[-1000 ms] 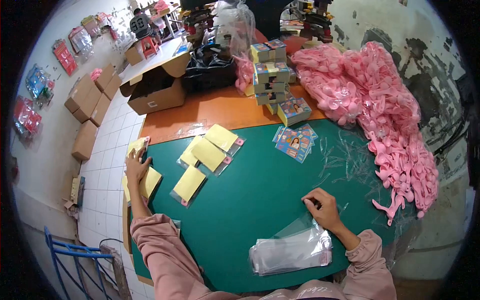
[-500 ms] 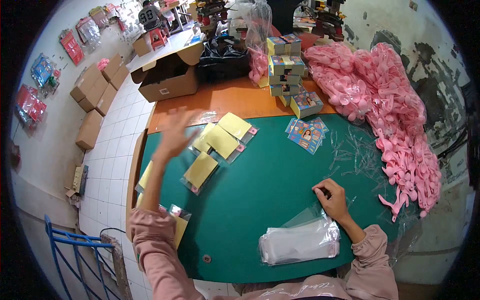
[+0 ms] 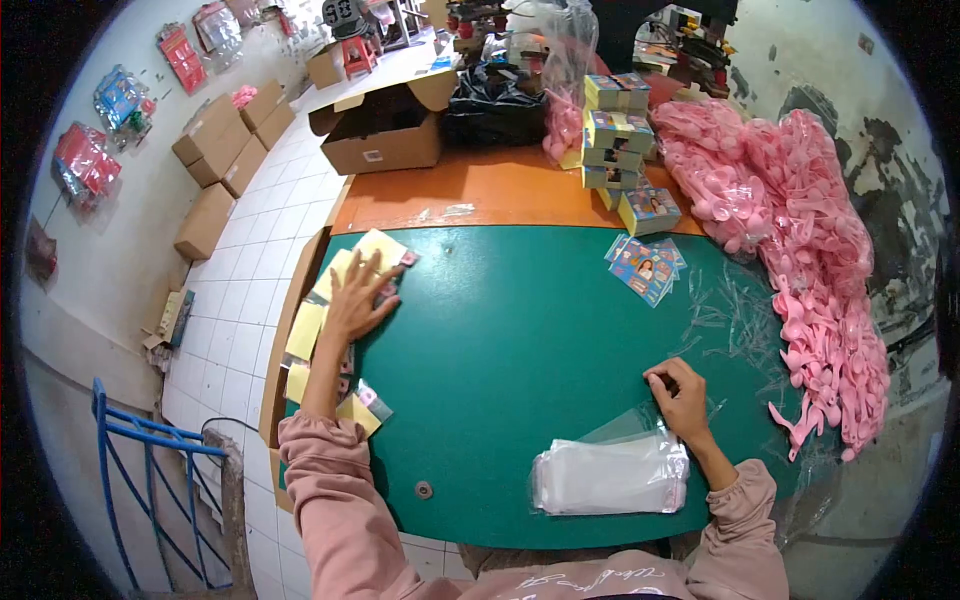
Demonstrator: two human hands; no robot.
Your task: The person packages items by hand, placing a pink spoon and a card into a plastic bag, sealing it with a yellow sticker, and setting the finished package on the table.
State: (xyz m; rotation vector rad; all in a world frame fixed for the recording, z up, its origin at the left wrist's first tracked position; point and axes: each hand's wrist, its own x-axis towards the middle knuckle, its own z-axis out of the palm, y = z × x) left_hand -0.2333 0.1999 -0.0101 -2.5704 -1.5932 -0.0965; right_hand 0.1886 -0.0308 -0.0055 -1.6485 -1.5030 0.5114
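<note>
My left hand lies with spread fingers on yellow-backed packets in clear bags at the left edge of the green table. More such packets lie below it along that edge, partly under my forearm. My right hand is curled, thumb and forefinger together, just above a stack of clear plastic bags. Whether it pinches anything is too small to tell. Several printed cards are fanned out at the back right of the green surface.
Banded card stacks stand on the orange tabletop. Pink plastic spoons, many bagged, heap along the right side. An open cardboard box and a black bag are at the back. Clear scraps lie beside the spoons.
My left hand has come down onto the packets, which have shifted left to the table edge. My right hand keeps its curled pose. The camera view has shifted slightly.
</note>
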